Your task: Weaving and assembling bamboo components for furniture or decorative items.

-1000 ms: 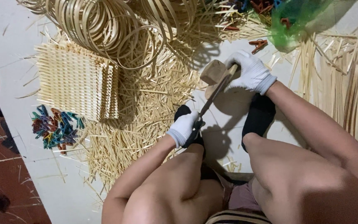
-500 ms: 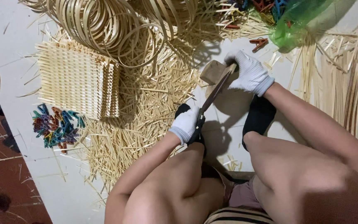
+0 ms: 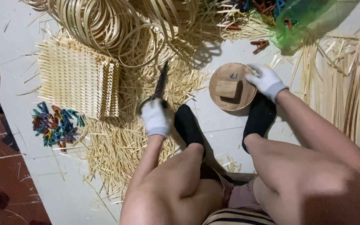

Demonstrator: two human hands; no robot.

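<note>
The scissors' (image 3: 158,89) handles were hidden inside the gloved left hand (image 3: 156,118), so only the dark blades showed. The coil of bamboo strips (image 3: 105,25) ran off the top edge, as did the green plastic bag (image 3: 303,18). The right hand (image 3: 266,81) covered part of the round wooden mould's (image 3: 230,87) rim. The small mark on that mould was too small to tell.

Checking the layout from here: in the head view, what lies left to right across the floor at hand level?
Pile of coloured clips → stack of woven mats → left hand holding scissors → round wooden form → right hand.
</note>
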